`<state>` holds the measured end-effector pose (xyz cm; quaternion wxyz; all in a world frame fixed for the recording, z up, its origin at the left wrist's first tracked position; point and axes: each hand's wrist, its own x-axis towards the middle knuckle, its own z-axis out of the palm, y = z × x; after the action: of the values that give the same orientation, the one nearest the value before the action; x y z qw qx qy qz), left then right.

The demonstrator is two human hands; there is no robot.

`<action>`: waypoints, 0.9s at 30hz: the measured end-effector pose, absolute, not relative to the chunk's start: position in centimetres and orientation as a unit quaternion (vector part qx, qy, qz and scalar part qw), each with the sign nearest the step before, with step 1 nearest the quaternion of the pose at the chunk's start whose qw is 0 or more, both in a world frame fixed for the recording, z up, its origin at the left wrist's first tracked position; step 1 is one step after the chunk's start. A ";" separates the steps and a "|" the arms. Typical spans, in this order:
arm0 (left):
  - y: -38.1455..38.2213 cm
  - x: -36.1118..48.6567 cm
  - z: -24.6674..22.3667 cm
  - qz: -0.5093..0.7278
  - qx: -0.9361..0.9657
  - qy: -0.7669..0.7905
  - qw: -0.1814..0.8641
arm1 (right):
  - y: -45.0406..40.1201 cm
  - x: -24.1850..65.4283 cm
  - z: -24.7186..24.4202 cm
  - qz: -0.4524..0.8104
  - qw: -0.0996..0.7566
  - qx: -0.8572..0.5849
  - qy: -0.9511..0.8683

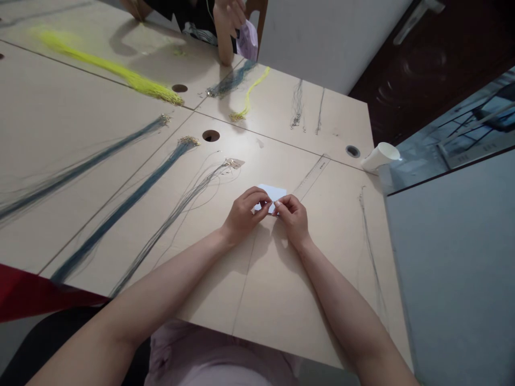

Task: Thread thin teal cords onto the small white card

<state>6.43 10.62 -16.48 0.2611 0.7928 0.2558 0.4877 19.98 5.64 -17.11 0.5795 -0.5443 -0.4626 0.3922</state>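
Note:
My left hand (pixel 246 213) and my right hand (pixel 293 219) meet fingertip to fingertip above the table. Each pinches thumb against forefinger. Whatever sits between the fingertips is too small to make out. Beneath the fingers lies a small white card (pixel 277 191), partly covered by both hands. A thin dark line (pixel 246 273) runs from below my left hand toward the near table edge; I cannot tell whether it is a thread or a mark. Left of my hands is a bundle of grey lines (pixel 181 206) with small metallic pieces at its far end.
Blue-grey bundles (pixel 137 198) and a yellow bundle (pixel 108 65) lie across the left side. A clear ruler (pixel 311 174) is beyond my right hand. A white cup (pixel 380 155) lies near a cable hole (pixel 353 151). Another person's hand (pixel 229 16) is across the table.

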 end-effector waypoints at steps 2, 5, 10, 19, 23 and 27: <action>10.6 6.4 -16.5 0.487 0.793 0.256 0.261 | 5.6 20.0 -17.1 0.394 0.581 -0.542 -0.462; 10.6 6.4 -16.5 0.483 0.795 0.258 0.261 | 5.6 20.0 -17.0 0.391 0.578 -0.545 -0.465; 10.7 6.4 -16.5 0.481 0.797 0.257 0.259 | 5.7 20.0 -17.1 0.392 0.576 -0.546 -0.465; 10.7 6.5 -16.6 0.482 0.795 0.258 0.262 | 5.7 20.0 -17.0 0.393 0.580 -0.543 -0.463; 10.7 6.4 -16.6 0.479 0.795 0.261 0.265 | 5.6 20.0 -17.0 0.390 0.580 -0.543 -0.466; 10.7 6.4 -16.6 0.475 0.797 0.263 0.265 | 5.6 20.0 -17.0 0.394 0.582 -0.541 -0.462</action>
<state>6.39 10.66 -16.60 0.2645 0.7973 0.2629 0.4746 19.98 5.62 -16.97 0.5816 -0.5414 -0.4619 0.3940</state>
